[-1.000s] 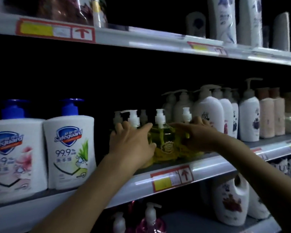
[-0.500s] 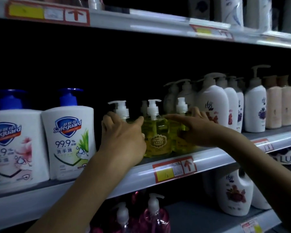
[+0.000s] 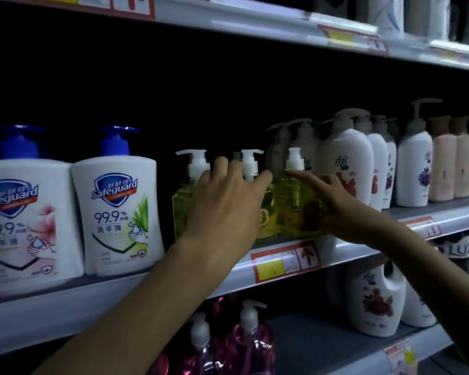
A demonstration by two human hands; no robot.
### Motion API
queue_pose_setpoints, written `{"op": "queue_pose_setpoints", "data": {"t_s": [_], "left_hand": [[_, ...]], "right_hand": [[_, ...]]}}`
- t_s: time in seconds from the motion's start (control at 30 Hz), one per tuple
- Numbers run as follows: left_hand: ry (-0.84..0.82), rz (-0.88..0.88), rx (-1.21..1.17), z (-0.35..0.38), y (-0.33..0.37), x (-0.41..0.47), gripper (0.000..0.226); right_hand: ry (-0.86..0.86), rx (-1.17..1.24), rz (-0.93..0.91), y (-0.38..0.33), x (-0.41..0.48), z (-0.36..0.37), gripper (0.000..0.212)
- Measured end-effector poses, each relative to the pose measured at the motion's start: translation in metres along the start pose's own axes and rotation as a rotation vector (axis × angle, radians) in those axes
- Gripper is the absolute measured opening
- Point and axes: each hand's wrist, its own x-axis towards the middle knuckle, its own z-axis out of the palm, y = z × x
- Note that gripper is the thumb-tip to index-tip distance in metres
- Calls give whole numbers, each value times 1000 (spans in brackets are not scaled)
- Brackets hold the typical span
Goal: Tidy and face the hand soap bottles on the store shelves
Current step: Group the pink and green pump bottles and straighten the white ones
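Note:
Three clear yellow pump soap bottles stand side by side at the front of the middle shelf [image 3: 363, 247]: the left one [image 3: 180, 209], the middle one [image 3: 266, 220] and the right one [image 3: 293, 207]. My left hand [image 3: 228, 207] lies over the middle bottle's shoulder, with fingers and thumb on either side of its white pump, and hides most of that bottle and part of the left one. My right hand [image 3: 333, 201] wraps the right bottle from its right side, index finger stretched across the shoulder below the pump.
Two big white Safeguard bottles [image 3: 119, 212] with blue pumps stand left of the yellow ones. A row of white pump bottles [image 3: 347, 163] crowds the right. Pink pump bottles [image 3: 247, 347] and a white jug [image 3: 377, 299] stand on the shelf below. Another shelf [image 3: 255, 20] hangs overhead.
My left hand has slid right from the left yellow bottle onto the middle one, baring the left bottle. My right hand stays on the right bottle. The view has tilted down.

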Motion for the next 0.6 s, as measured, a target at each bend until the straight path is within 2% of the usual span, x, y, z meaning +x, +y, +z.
{"op": "queue_pose_setpoints", "data": {"t_s": [0.13, 0.2, 0.33, 0.6], "left_hand": [[-199, -14, 103, 17, 6, 14, 64], [-242, -2, 142, 22, 8, 19, 68], [-202, -26, 243, 27, 9, 18, 67], [-173, -18, 248, 27, 2, 11, 67]], "right_hand": [[0, 89, 13, 7, -4, 7, 90], [-15, 141, 20, 9, -5, 8, 88], [-24, 199, -21, 7, -4, 8, 85], [-32, 236, -17, 8, -1, 15, 86]]}}
